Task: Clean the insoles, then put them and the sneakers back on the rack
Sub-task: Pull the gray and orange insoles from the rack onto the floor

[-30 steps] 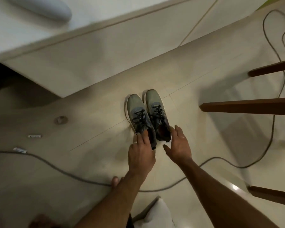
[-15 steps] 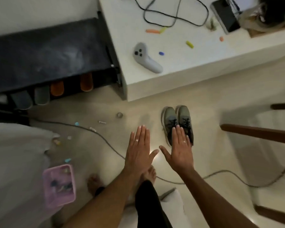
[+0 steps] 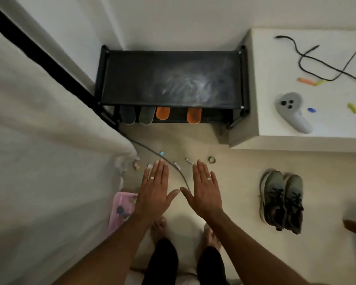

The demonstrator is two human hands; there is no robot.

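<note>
Both hands, left and right, flat open, grip empty. Sneakers on floor, right of rack; insoles under its shelf. Pull insoles first, one each hand

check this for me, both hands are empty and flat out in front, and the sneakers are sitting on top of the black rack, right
Not quite. The head view shows the sneakers on the floor, off to the right of the black rack, not on top of it. The rest holds: the left hand and right hand are empty and flat out in front.
</note>
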